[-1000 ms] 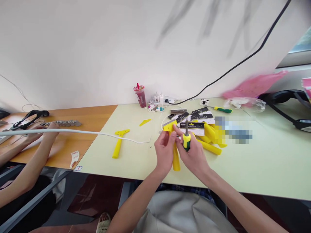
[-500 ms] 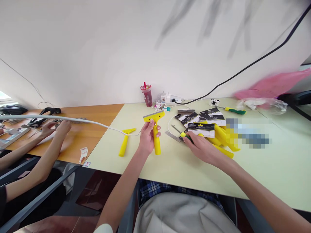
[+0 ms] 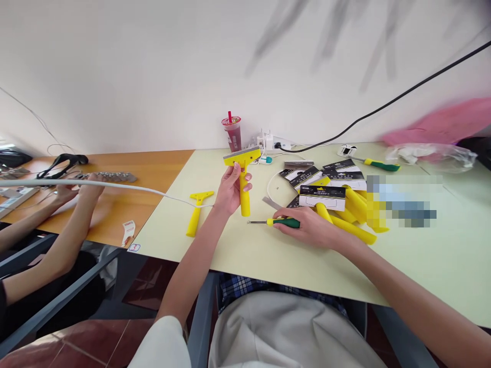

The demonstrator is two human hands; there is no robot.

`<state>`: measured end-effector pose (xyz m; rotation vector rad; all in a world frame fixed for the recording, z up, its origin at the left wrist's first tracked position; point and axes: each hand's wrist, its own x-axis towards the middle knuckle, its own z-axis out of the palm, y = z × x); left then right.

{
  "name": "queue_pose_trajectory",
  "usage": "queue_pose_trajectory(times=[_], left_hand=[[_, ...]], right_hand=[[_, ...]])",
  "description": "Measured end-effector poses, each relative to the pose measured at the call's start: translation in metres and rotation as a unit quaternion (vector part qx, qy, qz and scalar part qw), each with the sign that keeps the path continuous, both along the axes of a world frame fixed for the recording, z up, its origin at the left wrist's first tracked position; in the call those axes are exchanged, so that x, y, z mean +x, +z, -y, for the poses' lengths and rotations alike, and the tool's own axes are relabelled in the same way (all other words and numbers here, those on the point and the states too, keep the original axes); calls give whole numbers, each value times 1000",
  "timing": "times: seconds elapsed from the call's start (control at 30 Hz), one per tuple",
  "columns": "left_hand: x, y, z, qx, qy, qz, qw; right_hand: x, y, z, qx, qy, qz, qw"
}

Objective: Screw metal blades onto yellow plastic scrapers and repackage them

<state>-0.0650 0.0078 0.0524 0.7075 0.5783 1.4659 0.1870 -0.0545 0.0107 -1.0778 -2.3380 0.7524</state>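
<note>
My left hand (image 3: 227, 192) is closed round a yellow scraper (image 3: 244, 198), held upright above the table with its metal blade at the top. Low over the tabletop, my right hand (image 3: 312, 229) grips the green and yellow handle of a screwdriver (image 3: 287, 222), whose shaft points left. Whether the screwdriver touches the table, I cannot tell. A second yellow scraper (image 3: 195, 217) lies left of my left hand. Beyond my right hand is a pile of yellow scrapers (image 3: 355, 232) with black-and-white cards (image 3: 322, 198). A thin metal blade (image 3: 270, 202) lies just beyond the screwdriver.
A cup with a red straw (image 3: 233, 135) stands by the wall, beside a power strip (image 3: 282, 144) with plugs. Another screwdriver (image 3: 383, 165) lies at the back right, near a clear plastic bag (image 3: 433, 156). A white cable (image 3: 126, 187) crosses on the left, where another person's hands (image 3: 90, 189) work.
My right hand has brought the screwdriver down and nearer to me, turning its shaft to point left. My left hand still holds the scraper upright. The view has shifted slightly.
</note>
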Motion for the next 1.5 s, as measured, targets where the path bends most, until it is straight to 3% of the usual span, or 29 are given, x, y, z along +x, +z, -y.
queue_pose_trajectory(times=[0.17, 0.33, 0.67, 1.2, 1.5], left_hand=[[-4, -5, 0, -40, 26, -7, 999], [-6, -10, -1, -23, 19, -8, 1000], [3, -19, 1, -52, -27, 7, 998], [1, -26, -5, -59, -15, -5, 998], [-1, -29, -7, -49, -17, 9, 999]], right_hand=[[1, -12, 3, 1, -5, 15, 1000], [2, -17, 3, 2, -10, 21, 1000], [14, 10, 6, -11, -97, -112, 989], [0, -9, 14, -5, -19, -75, 997], [8, 7, 13, 41, -112, -182, 976]])
